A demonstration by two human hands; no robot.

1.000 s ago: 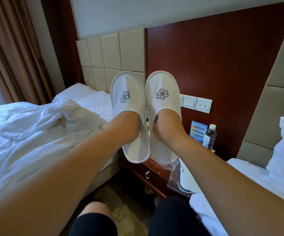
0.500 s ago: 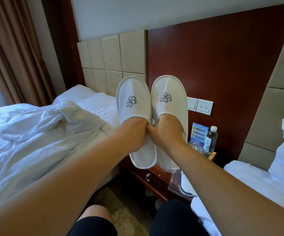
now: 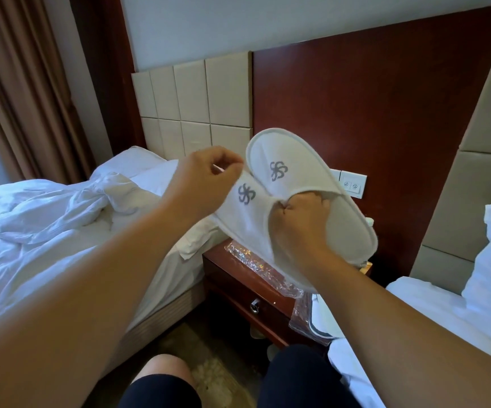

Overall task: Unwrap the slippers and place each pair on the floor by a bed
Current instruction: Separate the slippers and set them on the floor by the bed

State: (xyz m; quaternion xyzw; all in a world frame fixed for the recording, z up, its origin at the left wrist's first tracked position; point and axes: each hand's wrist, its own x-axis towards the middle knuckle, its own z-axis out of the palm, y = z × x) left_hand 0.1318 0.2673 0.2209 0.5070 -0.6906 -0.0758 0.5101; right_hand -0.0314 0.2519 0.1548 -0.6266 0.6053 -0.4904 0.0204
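Two white slippers with grey swirl logos are held in the air above the nightstand. My right hand (image 3: 298, 223) grips both at their openings: the upper slipper (image 3: 303, 178) partly overlaps the lower slipper (image 3: 245, 213). My left hand (image 3: 206, 178) is closed, pinching the toe end of the lower slipper. A second pair of slippers in clear plastic (image 3: 312, 322) rests on the corner of the right bed. An empty clear wrapper (image 3: 256, 262) lies on the nightstand.
A dark wooden nightstand (image 3: 232, 285) stands between the left bed (image 3: 62, 245) with a rumpled duvet and the right bed (image 3: 432, 313). Wall switches (image 3: 351, 185) sit on the wood panel. Patterned carpet (image 3: 209, 375) shows between my knees.
The slippers were side by side, one in each hand. Now my right hand holds both, overlapped and tilted left, and my left hand has shifted up to the lower slipper's toe.
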